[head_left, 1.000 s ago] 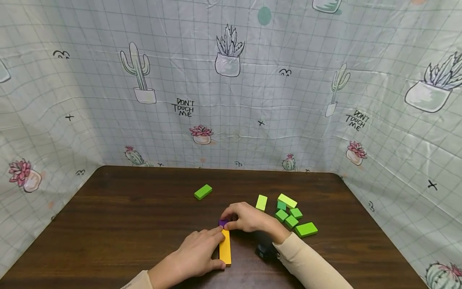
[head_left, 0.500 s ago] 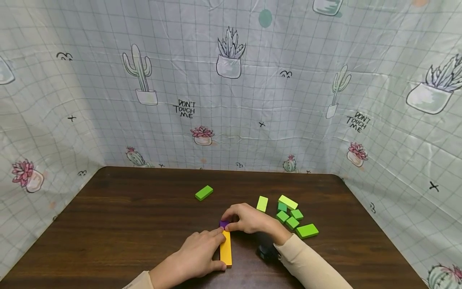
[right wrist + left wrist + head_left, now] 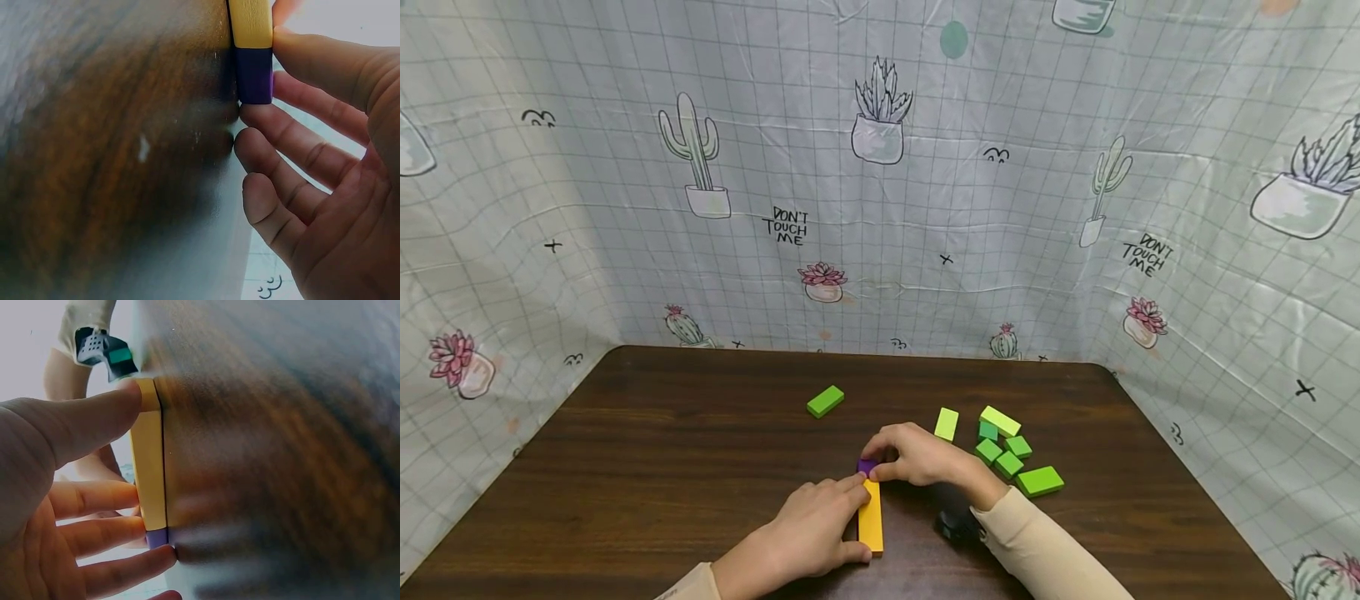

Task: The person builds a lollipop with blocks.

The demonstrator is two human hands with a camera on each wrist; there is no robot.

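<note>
A long yellow block (image 3: 870, 521) lies on the dark wooden table, pointing away from the person. A small purple block (image 3: 867, 468) sits flush against its far end, as the right wrist view also shows. My left hand (image 3: 816, 525) holds the yellow block, thumb at its near end and fingers along its side toward the purple block (image 3: 157, 538). My right hand (image 3: 917, 457) pinches the purple block, with the thumb close to the seam between both blocks and a fingertip at the far end. Part of the purple block is hidden by fingers in the head view.
A green block (image 3: 826, 402) lies alone farther back. Right of the hands are a lime block (image 3: 947, 424), another lime block (image 3: 1000, 421), several small green cubes (image 3: 1009, 464) and a larger green block (image 3: 1040, 481). A patterned curtain (image 3: 880, 208) surrounds the table.
Both hands and the two blocks keep their places on the table. Only the head view has shifted slightly.
</note>
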